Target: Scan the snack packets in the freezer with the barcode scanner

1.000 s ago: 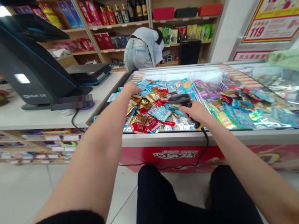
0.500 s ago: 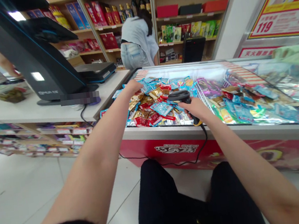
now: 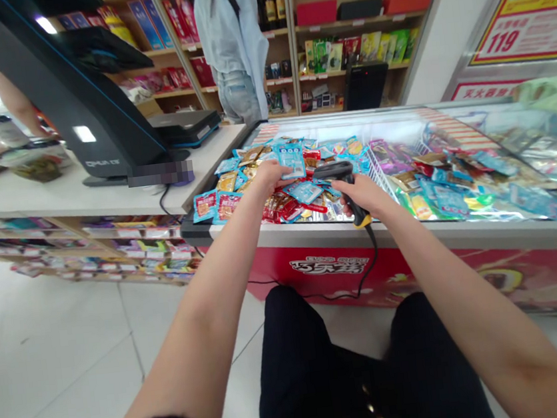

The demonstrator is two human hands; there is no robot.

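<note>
Above freezer (image 3: pixel 311 234), left hand (image 3: pixel 270 173) pinching blue packet (image 3: pixel 291 159); right hand (image 3: pixel 364 194) wrapped around black scanner (image 3: pixel 335 171).

We look down at two bare arms stretched over a red-fronted, glass-topped freezer (image 3: pixel 269 262). The left hand (image 3: pixel 270 175) holds a blue packet (image 3: pixel 291 159) over a heap (image 3: pixel 307 191) of blue, gold and red packets. The right hand (image 3: pixel 361 193) grips a black scanner (image 3: pixel 335 171), its head near the packet's right side; a black cable (image 3: pixel 374 243) hangs from its handle. To our left, a white surface (image 3: pixel 20 197) carries a dark till (image 3: pixel 102 122) and a scale (image 3: pixel 188 124). Behind the freezer, a person (image 3: pixel 231 33) in a light-blue shirt and jeans stands by shelves (image 3: pixel 368 22) of bottles, boxes and bags. At upper right we see a red-and-yellow poster (image 3: pixel 530 33).
</note>
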